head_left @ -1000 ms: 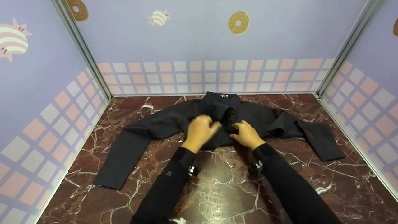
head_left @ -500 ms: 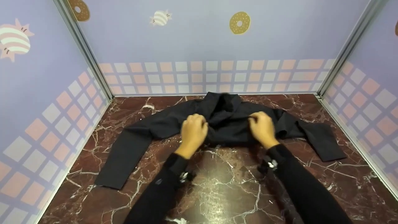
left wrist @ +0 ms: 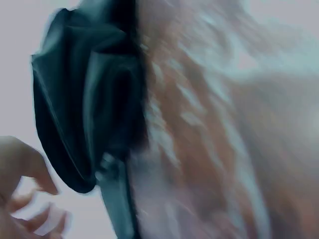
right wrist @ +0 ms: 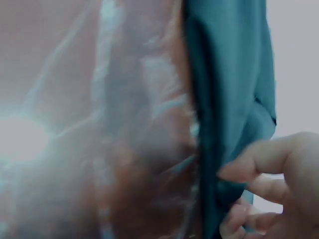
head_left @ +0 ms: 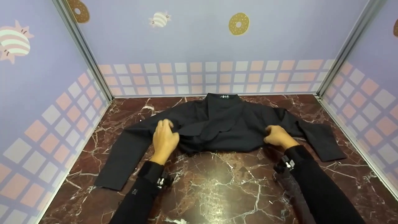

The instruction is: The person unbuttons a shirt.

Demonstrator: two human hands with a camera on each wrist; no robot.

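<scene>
A black long-sleeved collared shirt (head_left: 230, 130) lies on the table, collar toward the back wall and sleeves spread to both sides. One front flap (head_left: 192, 129) rises in a loose fold on the left. Beside that fold, my left hand (head_left: 164, 138) hovers with loosely bent fingers; in the left wrist view a gap shows between its thumb (left wrist: 30, 164) and fingers, and the cloth (left wrist: 84, 99) hangs apart from them. My right hand (head_left: 278, 136) is at the shirt's lower right edge. Its thumb and fingers pinch the cloth (right wrist: 234, 99) in the right wrist view.
The dark red marble table (head_left: 214, 186) extends in front of the shirt. Patterned panels stand at the back (head_left: 199, 46) and on both sides, joined by metal corner posts. The shirt's left sleeve (head_left: 121, 158) bends toward me; the right sleeve (head_left: 323, 140) reaches near the right panel.
Both hands have moved apart, the left one leftward and the right one rightward. The bunched shirt front has spread flatter, and the collar label shows again.
</scene>
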